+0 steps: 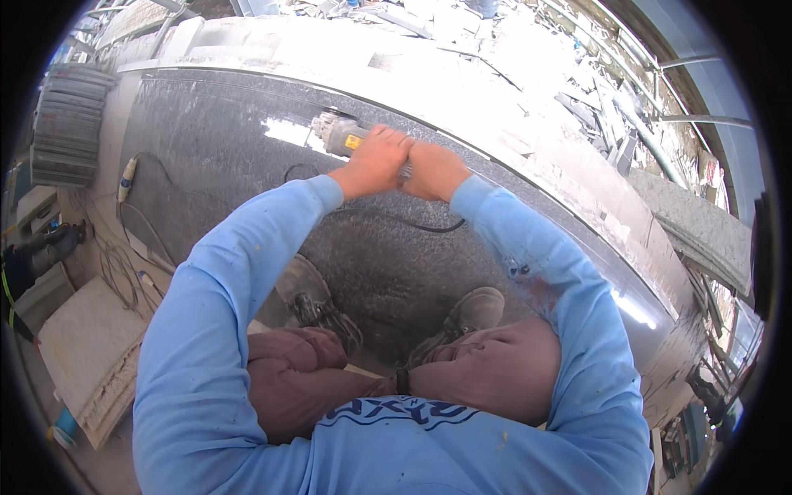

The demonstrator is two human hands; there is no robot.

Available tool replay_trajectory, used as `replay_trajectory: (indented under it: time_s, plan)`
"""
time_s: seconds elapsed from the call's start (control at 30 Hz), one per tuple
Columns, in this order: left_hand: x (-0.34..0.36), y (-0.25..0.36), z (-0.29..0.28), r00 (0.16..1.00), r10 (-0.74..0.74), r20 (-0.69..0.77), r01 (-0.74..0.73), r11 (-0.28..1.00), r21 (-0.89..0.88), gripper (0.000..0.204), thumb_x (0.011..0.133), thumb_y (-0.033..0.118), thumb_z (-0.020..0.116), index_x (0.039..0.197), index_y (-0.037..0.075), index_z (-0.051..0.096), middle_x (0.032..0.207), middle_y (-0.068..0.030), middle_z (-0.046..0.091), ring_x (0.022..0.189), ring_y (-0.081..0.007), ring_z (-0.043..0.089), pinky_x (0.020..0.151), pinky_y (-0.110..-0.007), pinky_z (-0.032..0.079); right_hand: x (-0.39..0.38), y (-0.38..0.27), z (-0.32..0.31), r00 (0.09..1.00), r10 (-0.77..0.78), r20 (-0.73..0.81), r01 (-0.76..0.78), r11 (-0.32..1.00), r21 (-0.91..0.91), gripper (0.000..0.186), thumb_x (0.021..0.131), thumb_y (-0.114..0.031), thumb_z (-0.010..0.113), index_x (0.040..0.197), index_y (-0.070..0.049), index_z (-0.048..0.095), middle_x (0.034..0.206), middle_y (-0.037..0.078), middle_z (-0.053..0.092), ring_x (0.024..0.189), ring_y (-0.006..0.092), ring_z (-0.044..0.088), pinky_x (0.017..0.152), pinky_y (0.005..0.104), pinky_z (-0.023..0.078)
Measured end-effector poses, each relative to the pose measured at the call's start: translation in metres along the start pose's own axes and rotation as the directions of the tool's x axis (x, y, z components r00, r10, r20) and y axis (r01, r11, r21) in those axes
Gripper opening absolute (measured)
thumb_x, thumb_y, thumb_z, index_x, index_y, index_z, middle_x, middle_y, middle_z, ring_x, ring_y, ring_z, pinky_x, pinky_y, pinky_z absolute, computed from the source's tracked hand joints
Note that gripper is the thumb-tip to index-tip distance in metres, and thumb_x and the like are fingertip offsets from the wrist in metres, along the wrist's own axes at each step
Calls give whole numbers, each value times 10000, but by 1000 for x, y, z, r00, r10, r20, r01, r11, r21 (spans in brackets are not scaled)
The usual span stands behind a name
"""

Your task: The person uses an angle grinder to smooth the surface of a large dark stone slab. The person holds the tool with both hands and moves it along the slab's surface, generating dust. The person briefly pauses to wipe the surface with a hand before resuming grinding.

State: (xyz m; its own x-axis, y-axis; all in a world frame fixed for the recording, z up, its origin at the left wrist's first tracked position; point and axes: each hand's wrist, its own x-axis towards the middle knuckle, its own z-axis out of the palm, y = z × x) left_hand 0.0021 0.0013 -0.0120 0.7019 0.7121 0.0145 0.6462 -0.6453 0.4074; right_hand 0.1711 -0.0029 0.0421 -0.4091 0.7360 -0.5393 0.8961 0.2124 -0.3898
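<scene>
Both my arms reach forward over a dark grey polished stone slab. My left hand is closed around the body of an angle grinder, just behind its metal head. Closed on the rear of the same tool is my right hand, close beside the left. The grinder's head points left and lies at the slab's far edge; its disc is mostly hidden. A black power cord curves over the slab below my hands.
A cable connector lies on the slab's left part. Stacked grey pieces stand at far left, above a pale stone block. Beyond the slab's far edge lies stone rubble. My shoes rest on the slab. More slabs are at right.
</scene>
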Motion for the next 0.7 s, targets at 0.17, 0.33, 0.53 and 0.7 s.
replay_trajectory:
  time_s: [0.17, 0.33, 0.53, 0.7]
  plan:
    - [5, 13, 0, 1000, 7, 22, -8, 1000, 5, 640, 641, 177, 886, 1188, 23, 592, 1061, -120, 615, 1087, -316, 598, 1077, -471, 400, -14, 6, 0, 998, 6, -70, -8, 1000, -28, 384, 786, -238, 812, 1054, 8, 692, 1054, 186, 738, 1002, 342, 733, 878, 432, 602]
    - [-1, 0, -1, 1000, -11, 28, 11, 1000, -18, 625, 654, 168, 870, 1193, 22, 588, 1081, -129, 611, 1109, -322, 590, 1104, -477, 388, 1, 1, 4, 1000, -7, -18, 7, 1000, 1, 412, 783, -245, 810, 1090, 2, 689, 1100, 184, 734, 1028, 341, 728, 887, 437, 599]
    - [-4, -18, 3, 999, -11, 43, 10, 999, 38, 617, 674, 153, 845, 1213, 21, 576, 1095, -135, 611, 1116, -330, 585, 1084, -481, 391, 17, -3, 7, 1000, -22, -20, 23, 1000, 20, 423, 784, -245, 804, 1105, 5, 689, 1105, 186, 735, 1042, 345, 724, 901, 437, 596]
    - [-1, -21, 3, 998, -12, 65, 6, 996, 92, 583, 689, 219, 863, 1173, 34, 595, 1094, -121, 627, 1114, -293, 596, 1071, -445, 393, 22, -3, 6, 1000, -1, 22, 1, 1000, 11, 434, 777, -257, 808, 1098, 11, 692, 1131, 197, 727, 1063, 347, 717, 910, 435, 593]
